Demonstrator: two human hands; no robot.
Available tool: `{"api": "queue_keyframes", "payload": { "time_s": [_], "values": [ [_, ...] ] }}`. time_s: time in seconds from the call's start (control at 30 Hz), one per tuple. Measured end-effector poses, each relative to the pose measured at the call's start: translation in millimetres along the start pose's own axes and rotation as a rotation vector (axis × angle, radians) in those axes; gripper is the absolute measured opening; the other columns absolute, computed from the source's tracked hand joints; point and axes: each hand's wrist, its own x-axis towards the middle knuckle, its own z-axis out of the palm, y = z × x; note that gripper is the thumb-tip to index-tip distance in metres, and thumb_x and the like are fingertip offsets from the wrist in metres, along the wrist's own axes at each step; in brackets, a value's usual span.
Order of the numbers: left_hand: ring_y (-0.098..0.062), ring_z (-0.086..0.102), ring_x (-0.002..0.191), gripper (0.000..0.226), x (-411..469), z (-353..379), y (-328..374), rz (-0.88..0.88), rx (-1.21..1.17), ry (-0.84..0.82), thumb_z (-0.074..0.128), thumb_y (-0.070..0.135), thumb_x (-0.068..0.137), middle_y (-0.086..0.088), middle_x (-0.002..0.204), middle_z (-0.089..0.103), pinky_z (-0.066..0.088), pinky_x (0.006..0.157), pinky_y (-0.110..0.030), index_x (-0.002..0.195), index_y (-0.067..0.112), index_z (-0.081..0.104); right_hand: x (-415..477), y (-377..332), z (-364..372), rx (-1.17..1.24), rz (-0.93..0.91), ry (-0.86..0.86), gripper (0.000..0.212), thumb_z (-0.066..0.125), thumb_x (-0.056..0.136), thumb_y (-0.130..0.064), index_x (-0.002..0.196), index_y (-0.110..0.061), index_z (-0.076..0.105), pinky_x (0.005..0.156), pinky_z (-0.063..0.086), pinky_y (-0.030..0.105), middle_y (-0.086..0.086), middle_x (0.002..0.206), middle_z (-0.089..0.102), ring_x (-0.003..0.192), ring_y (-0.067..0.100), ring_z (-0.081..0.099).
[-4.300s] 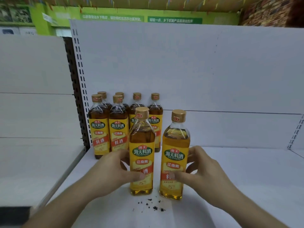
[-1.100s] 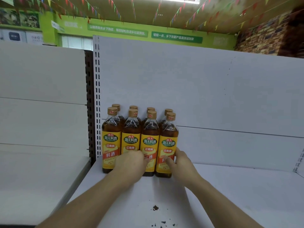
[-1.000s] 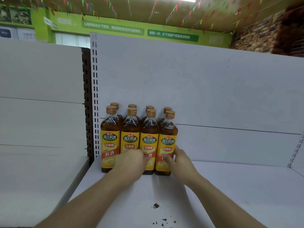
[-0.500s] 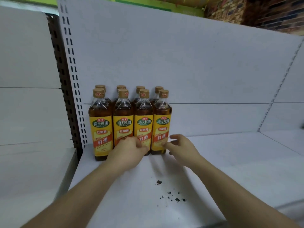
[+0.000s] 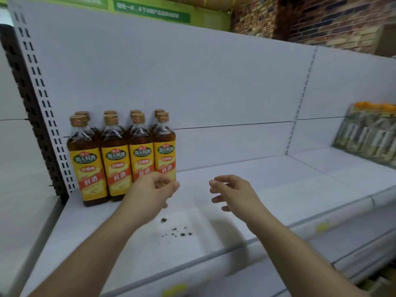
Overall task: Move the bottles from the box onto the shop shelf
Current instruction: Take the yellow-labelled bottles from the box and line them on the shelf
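Shop aisle beneath a green banner (image 5: 150, 10) and a brick-pattern wall (image 5: 321, 20): a smooth white metal shop shelf (image 5: 246, 189) runs across the frame. It is backed by a flat white panel (image 5: 192, 71) and bounded at the left by a white upright (image 5: 40, 93) punched with paired slots.

Eight bottles of cooking wine (image 5: 116, 159) stand upright in the shelf's far left corner. They form two rows of four, shoulder to shoulder, beside the slotted upright and close to the back panel. Each is clear and round-shouldered, filled with amber-brown liquid, its long axis vertical and its gold cap pointing straight up. The yellow labels, with a green oval and a red band, face the camera.

The left hand (image 5: 153, 190) hangs just in front of the lower labels of the two right-hand front bottles, fingers loosely curled and holding nothing. Blur hides whether it touches them.

Dark crumbs (image 5: 176, 230) lie scattered on the shelf between the forearms. The right hand (image 5: 233, 194) hovers over bare shelf, apart from the bottles, fingers relaxed and spread, empty.

A blurred yellow price tag (image 5: 321, 227) sits on the front rail. At far right, in the next bay, stand blurred wrapped packs with orange tops (image 5: 366, 136).
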Motion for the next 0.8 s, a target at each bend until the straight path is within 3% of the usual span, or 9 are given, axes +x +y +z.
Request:
{"api": "queue_keyframes", "payload": {
  "time_s": [0.23, 0.37, 0.5, 0.8],
  "values": [
    [-0.009, 0.071, 0.073, 0.011, -66, 85, 43, 0.059, -0.203, -0.037, 0.07, 0.037, 0.093, 0.004, 0.086, 0.075, 0.056, 0.073, -0.036, 0.095, 0.026, 0.072, -63, 39, -90, 0.094, 0.011, 0.088, 0.028, 0.069, 0.095, -0.038, 0.116, -0.021, 0.066, 0.087, 0.059, 0.046, -0.001, 0.096, 0.078, 0.083, 0.017, 0.077],
    [-0.01, 0.072, 0.072, 0.005, -107, 154, 79, 0.084, -0.287, -0.054, 0.073, 0.03, 0.092, 0.005, 0.084, 0.076, 0.054, 0.072, -0.036, 0.089, 0.026, 0.073, -110, 77, -160, 0.108, 0.038, 0.138, 0.026, 0.07, 0.095, -0.039, 0.112, -0.019, 0.068, 0.078, 0.058, 0.042, -0.002, 0.09, 0.079, 0.078, 0.017, 0.076],
    [-0.015, 0.072, 0.077, 0.002, -152, 230, 116, 0.118, -0.302, -0.149, 0.074, 0.025, 0.091, 0.001, 0.084, 0.076, 0.052, 0.07, -0.032, 0.089, 0.024, 0.074, -163, 113, -238, 0.096, 0.076, 0.216, 0.02, 0.069, 0.097, -0.039, 0.106, -0.021, 0.07, 0.074, 0.056, 0.04, 0.0, 0.093, 0.078, 0.077, 0.017, 0.075],
    [-0.016, 0.068, 0.079, 0.005, -206, 363, 168, 0.181, -0.231, -0.417, 0.069, 0.024, 0.096, -0.001, 0.087, 0.072, 0.048, 0.066, -0.026, 0.091, 0.024, 0.072, -249, 161, -372, 0.032, 0.197, 0.423, 0.025, 0.066, 0.098, -0.043, 0.111, -0.022, 0.069, 0.083, 0.06, 0.042, -0.002, 0.101, 0.077, 0.087, 0.018, 0.076]
  ]
}}
